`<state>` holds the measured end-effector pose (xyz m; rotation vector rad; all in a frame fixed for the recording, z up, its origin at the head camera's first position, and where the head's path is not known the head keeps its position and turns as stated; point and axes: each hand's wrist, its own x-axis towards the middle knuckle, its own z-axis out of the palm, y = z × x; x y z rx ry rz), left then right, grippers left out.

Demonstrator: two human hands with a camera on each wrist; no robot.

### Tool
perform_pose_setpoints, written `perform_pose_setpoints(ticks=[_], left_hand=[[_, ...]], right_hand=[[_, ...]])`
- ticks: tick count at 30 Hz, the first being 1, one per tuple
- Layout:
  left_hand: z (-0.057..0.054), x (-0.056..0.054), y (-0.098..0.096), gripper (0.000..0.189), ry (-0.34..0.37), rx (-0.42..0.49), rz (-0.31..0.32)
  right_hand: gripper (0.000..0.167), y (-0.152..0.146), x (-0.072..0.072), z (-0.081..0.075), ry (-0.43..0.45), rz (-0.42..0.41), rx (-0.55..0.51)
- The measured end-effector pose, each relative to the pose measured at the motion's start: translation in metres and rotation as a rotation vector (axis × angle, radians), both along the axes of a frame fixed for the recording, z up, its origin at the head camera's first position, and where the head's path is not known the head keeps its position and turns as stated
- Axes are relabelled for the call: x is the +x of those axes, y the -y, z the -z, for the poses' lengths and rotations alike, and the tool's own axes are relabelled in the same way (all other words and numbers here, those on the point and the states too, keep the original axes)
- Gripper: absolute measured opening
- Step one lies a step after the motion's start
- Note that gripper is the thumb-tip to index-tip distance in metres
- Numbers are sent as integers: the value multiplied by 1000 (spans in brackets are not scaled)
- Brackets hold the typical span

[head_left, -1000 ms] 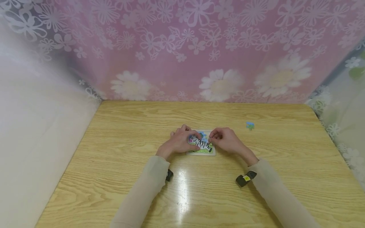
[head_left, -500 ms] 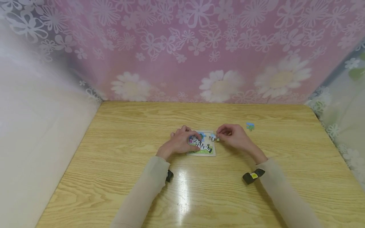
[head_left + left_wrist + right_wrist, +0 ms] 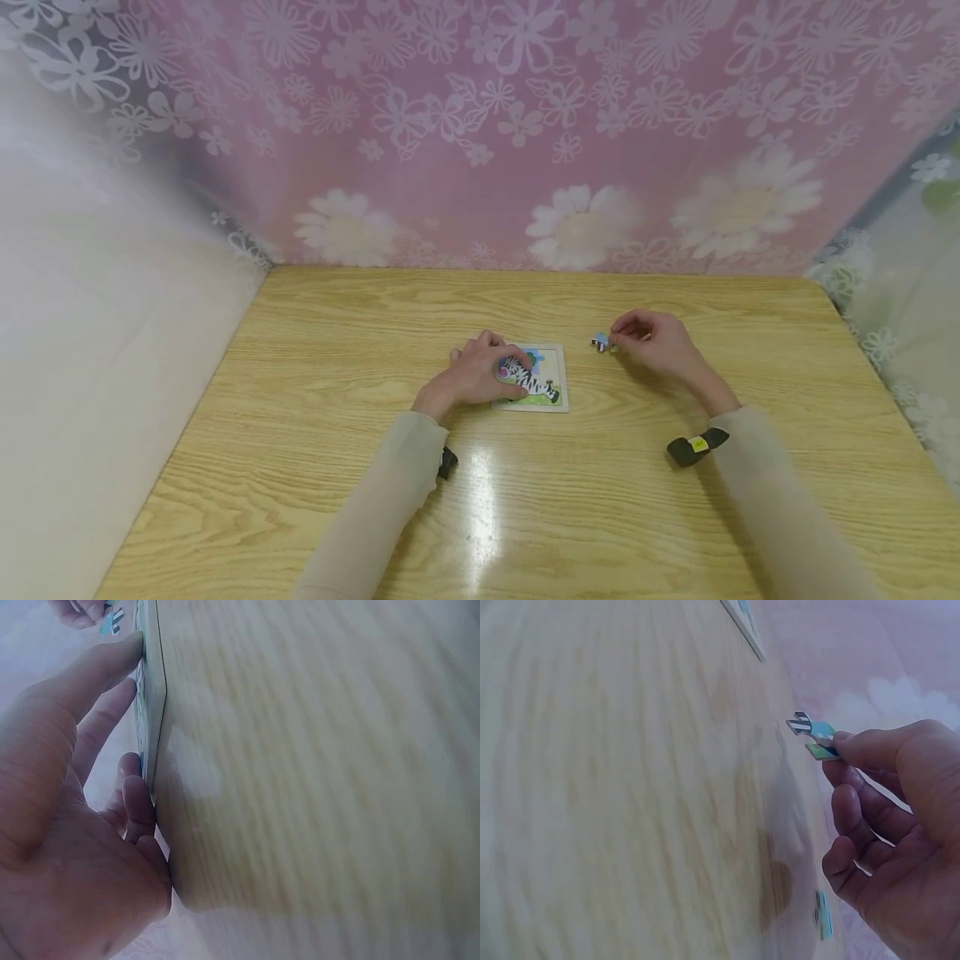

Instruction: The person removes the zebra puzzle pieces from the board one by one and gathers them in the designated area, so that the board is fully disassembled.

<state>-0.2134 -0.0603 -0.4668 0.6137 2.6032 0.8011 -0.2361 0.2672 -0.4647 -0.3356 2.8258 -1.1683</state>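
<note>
A framed zebra jigsaw puzzle (image 3: 554,400) lies on the table, with a pale gap at its upper right. My left hand (image 3: 476,372) rests over its left side in the head view. Thumb and index fingertips press on the picture, and in the left wrist view the other fingers (image 3: 137,806) sit at its edge. To the right of the puzzle, my right hand (image 3: 666,346) pinches a jigsaw piece (image 3: 821,731) between thumb and index finger, raised off the table. The piece is blue and green with black-and-white stripes. Its remaining fingers curl loosely beneath.
Another jigsaw piece (image 3: 823,915) lies on the wooden table (image 3: 360,500) below the right hand in the right wrist view; in the head view that hand hides it. A pink flowered curtain (image 3: 450,167) hangs behind the table's far edge. Pale cloth (image 3: 112,333) hangs along the left side.
My right hand has pulled away from the puzzle to the right and slightly back with the pinched jigsaw piece, uncovering the gap in the picture. The left hand has stayed put.
</note>
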Motion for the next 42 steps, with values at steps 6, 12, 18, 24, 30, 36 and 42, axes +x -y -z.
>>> perform_pose_setpoints(ticks=[6,12,18,24,30,36,42], left_hand=[[2,-1,0,33,0,0,-7],[1,-1,0,33,6,-5,-4],[0,0,-1,33,12,-4,-3],[-1,1,-1,33,14,-4,-6],[-1,1,-1,34,16,-4,-1],[-1,0,0,33,16,0,1],[1,-1,0,33,10,-7,-3]], right_hand=[[24,-15,-7,-5,5,17,25],[27,-27,-16,-8,6,37,66],[29,-36,-21,-8,35,40,86],[30,-40,-24,-4,23,34,121],[28,-40,-27,-2,16,31,180],[27,-41,-27,-1,13,30,199],[28,-38,-24,-2,-32,43,179]])
